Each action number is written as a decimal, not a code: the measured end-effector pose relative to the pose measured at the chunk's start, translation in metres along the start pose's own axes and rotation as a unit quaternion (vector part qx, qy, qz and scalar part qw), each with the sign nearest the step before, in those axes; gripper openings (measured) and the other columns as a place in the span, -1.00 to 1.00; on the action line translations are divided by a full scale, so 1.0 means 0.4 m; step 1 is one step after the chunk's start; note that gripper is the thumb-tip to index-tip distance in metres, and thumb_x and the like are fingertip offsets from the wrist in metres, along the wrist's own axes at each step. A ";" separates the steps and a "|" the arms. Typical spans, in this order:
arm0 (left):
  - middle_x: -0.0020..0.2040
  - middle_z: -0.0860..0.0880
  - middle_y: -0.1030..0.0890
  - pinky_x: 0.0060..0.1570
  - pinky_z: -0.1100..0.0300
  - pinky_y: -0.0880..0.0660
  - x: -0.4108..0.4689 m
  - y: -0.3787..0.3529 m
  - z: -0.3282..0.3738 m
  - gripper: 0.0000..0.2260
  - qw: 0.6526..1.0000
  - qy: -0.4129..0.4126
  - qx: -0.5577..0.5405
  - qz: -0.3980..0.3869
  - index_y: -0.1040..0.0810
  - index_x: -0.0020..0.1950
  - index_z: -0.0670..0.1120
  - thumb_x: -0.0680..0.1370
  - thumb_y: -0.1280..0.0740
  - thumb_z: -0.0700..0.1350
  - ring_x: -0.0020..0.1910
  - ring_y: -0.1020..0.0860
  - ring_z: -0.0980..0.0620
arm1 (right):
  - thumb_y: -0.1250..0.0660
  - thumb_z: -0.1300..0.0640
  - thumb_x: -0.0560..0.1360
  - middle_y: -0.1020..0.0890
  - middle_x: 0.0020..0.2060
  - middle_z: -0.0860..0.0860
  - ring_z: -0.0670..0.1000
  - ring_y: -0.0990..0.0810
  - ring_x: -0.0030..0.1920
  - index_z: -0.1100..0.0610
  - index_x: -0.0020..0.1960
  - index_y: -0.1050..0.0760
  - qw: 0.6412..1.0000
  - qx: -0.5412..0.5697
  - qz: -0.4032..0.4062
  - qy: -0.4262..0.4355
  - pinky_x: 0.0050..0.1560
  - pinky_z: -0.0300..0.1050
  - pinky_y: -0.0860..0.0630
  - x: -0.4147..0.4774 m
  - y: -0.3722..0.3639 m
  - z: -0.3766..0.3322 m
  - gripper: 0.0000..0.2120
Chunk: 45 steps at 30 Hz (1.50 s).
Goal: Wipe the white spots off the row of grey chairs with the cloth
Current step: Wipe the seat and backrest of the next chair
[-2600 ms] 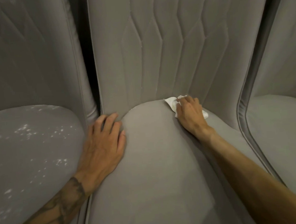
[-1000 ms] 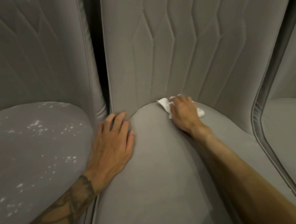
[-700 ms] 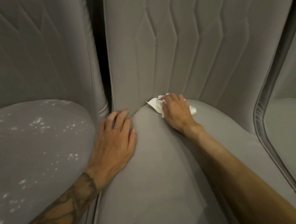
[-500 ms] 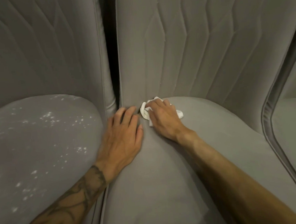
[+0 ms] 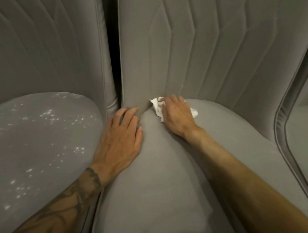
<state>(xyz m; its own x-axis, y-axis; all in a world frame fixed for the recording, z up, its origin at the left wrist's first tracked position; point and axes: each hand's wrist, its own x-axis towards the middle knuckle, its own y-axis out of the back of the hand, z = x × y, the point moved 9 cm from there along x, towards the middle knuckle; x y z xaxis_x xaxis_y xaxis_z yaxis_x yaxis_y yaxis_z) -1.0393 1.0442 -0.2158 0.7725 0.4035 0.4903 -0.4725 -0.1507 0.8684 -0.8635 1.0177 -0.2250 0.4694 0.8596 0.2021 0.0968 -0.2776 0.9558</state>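
Observation:
I look down on a row of grey upholstered chairs. The middle chair's seat [image 5: 162, 179] shows no spots. My right hand [image 5: 178, 117] presses a crumpled white cloth [image 5: 157, 107] into the crease where that seat meets its quilted backrest [image 5: 208, 50]. Most of the cloth is hidden under my fingers. My left hand [image 5: 120, 141] lies flat, fingers spread, on the left edge of the same seat, holding nothing. The left chair's seat [image 5: 34, 141] is speckled with many white spots [image 5: 48, 113].
A dark narrow gap [image 5: 113, 55] separates the left and middle backrests. The right chair [image 5: 305, 134] shows a piped edge and part of its seat at the frame's right side. Both forearms cross the lower half of the view.
My right hand has slid the cloth leftward along the crease at the back of the middle seat, ending close to my left hand. My left hand stays planted on the seat's edge.

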 end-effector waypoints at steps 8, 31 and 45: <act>0.34 -0.26 -0.51 0.35 -0.14 -0.44 -0.002 0.022 -0.006 -0.87 0.999 0.030 -0.039 0.003 -0.50 0.11 -0.22 0.66 -0.23 -0.17 0.30 -0.50 -0.27 | -0.18 0.09 0.63 -0.48 0.28 0.02 0.14 -0.40 0.16 0.05 0.35 -0.42 0.985 0.089 -0.010 0.145 0.09 0.02 -0.23 -0.081 -0.002 -0.122 -0.70; 0.26 -0.21 -0.53 0.21 -0.07 -0.41 -0.024 0.034 -0.043 -0.83 1.000 0.006 -0.007 0.020 -0.53 0.19 -0.18 0.63 -0.26 -0.20 0.18 -0.51 -0.23 | -0.25 0.10 0.57 -0.47 0.25 0.19 0.24 -0.44 0.15 0.22 0.34 -0.42 0.988 -0.024 -0.018 0.149 0.14 0.10 -0.27 -0.130 0.016 -0.179 -0.62; 0.27 -0.22 -0.48 0.14 -0.16 -0.43 -0.016 0.035 -0.032 -0.73 0.999 0.014 0.030 0.017 -0.53 0.21 -0.20 0.63 -0.26 -0.04 0.18 -0.50 -0.27 | -0.30 0.15 0.56 -0.44 0.32 0.17 0.27 -0.44 0.15 0.19 0.39 -0.40 0.998 -0.020 -0.003 0.066 0.15 0.15 -0.35 -0.157 0.068 0.107 -0.59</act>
<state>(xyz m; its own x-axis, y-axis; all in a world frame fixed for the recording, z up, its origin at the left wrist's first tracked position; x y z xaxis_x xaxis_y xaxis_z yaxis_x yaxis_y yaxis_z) -1.0563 1.0511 -0.2079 0.7438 0.4225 0.5179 -0.4711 -0.2183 0.8546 -0.8527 0.9378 -0.2207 0.3486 0.9109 0.2206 0.0627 -0.2575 0.9643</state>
